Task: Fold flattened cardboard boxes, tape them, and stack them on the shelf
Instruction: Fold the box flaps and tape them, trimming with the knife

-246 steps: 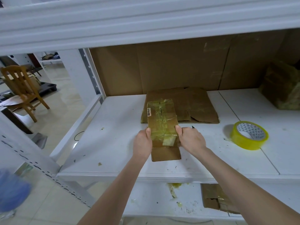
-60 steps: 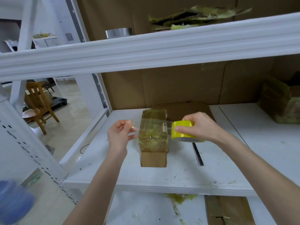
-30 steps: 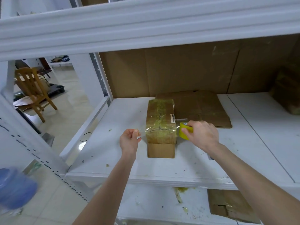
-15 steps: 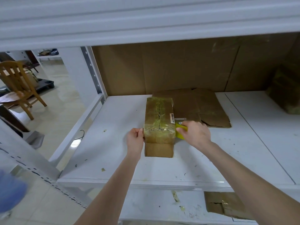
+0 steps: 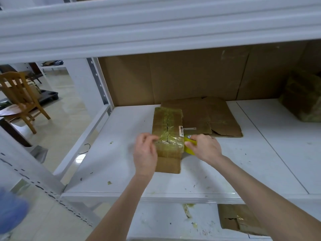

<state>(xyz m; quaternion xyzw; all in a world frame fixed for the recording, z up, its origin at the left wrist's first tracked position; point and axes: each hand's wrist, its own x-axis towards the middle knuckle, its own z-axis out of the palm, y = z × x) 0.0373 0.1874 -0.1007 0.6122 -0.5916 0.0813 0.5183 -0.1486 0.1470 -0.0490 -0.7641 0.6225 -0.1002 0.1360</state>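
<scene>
Left hand (image 5: 145, 154): middle of the frame, resting against the box's left side; fingers curled, fingertips (image 5: 150, 138) pressing a clear strip of tape down on the box's top left edge.
Right hand (image 5: 205, 148): just right of the box, closed around the yellow roll, knuckles up, thumb side toward the box.
Roll (image 5: 189, 147): mostly hidden under the right hand; only a yellow wedge shows, touching the box's right side.
Box (image 5: 168, 136): folded, lying long-way on the shelf in the middle of the frame, between the two hands; the top seam is covered in shiny yellowish tape; the near end is bare brown cardboard; a small white label sits on its right top edge.
Flat cardboard (image 5: 210, 117): lies on the shelf behind and to the right of the box, reaching to the back wall.
Blade (image 5: 190, 128): a thin grey strip beside the label, lying on the flat cardboard; what it is exactly I cannot tell.
Shelf (image 5: 114, 150): white, scuffed, with bits of tape residue.
Taped box (image 5: 303, 101): far right, dark, at the edge of the frame.
Lower shelf (image 5: 163, 223): holds a taped cardboard piece (image 5: 240, 221) at lower right.
Chair (image 5: 21, 100): wooden, at the left of the frame on the floor.
</scene>
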